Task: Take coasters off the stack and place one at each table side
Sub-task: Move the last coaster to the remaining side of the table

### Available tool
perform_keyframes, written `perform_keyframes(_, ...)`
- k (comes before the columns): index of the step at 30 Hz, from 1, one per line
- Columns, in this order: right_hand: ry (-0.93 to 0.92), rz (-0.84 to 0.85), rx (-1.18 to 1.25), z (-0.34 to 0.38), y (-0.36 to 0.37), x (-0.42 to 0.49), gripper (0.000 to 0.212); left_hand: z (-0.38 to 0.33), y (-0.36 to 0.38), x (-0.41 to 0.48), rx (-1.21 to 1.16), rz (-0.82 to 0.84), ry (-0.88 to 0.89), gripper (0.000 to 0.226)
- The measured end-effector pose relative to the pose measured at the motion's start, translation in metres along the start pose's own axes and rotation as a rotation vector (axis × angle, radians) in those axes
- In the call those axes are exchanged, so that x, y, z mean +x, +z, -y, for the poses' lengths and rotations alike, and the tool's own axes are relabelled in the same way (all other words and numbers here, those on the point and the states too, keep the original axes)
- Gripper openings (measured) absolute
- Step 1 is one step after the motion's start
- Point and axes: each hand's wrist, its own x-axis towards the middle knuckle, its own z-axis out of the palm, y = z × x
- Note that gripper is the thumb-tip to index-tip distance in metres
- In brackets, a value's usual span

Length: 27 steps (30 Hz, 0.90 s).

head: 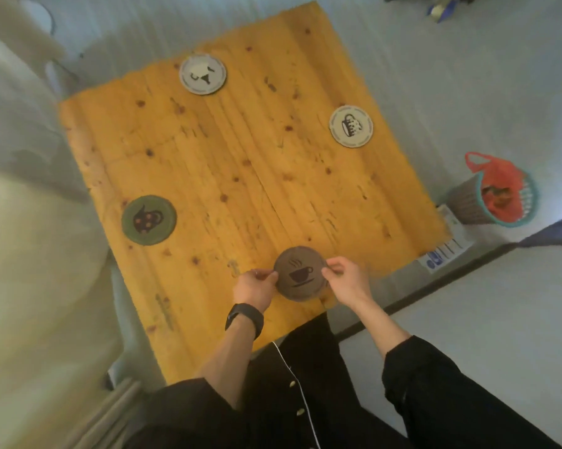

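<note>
A square wooden table (240,163) carries several round coasters. A brown coaster with a steaming-cup picture (300,273) lies near the table's near edge. My left hand (255,285) pinches its left rim and my right hand (344,277) pinches its right rim. A dark green coaster with a teapot picture (149,219) lies by the left side. At the far side rests a pale grey coaster (203,73). Another pale coaster with a cup picture (351,126) sits by the right side. No stack of coasters shows.
A small basket with a red net bag (493,194) stands on the floor right of the table. A printed leaflet (445,252) lies on the floor by the table's near right corner. Pale upholstery (30,238) borders the left side.
</note>
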Motion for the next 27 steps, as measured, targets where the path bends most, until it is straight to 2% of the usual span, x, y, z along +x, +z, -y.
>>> perform_keyframes(3,-0.059,0.12,-0.097,0.01,-0.018,0.034,0.008,-0.012,0.019,0.006,-0.094,-0.121,-0.109,0.027)
perform_keyframes(6,-0.128,0.207,-0.188,0.018,-0.03,0.063,0.008,-0.015,0.041,0.011,-0.046,-0.212,-0.172,0.023)
perform_keyframes(9,-0.187,0.233,-0.29,0.023,-0.036,0.086,0.007,-0.018,0.057,0.014,-0.017,-0.322,-0.155,0.019)
perform_keyframes(13,-0.206,0.286,-0.372,0.017,-0.031,0.101,0.007,-0.013,0.072,0.019,0.003,-0.453,-0.12,0.024)
perform_keyframes(21,-0.252,0.22,-0.367,0.0,-0.013,0.102,0.007,-0.007,0.084,0.029,-0.028,-0.577,-0.111,0.022)
perform_keyframes(27,-0.26,0.152,-0.322,0.0,-0.011,0.096,0.007,-0.008,0.078,0.027,0.007,-0.567,-0.11,0.019)
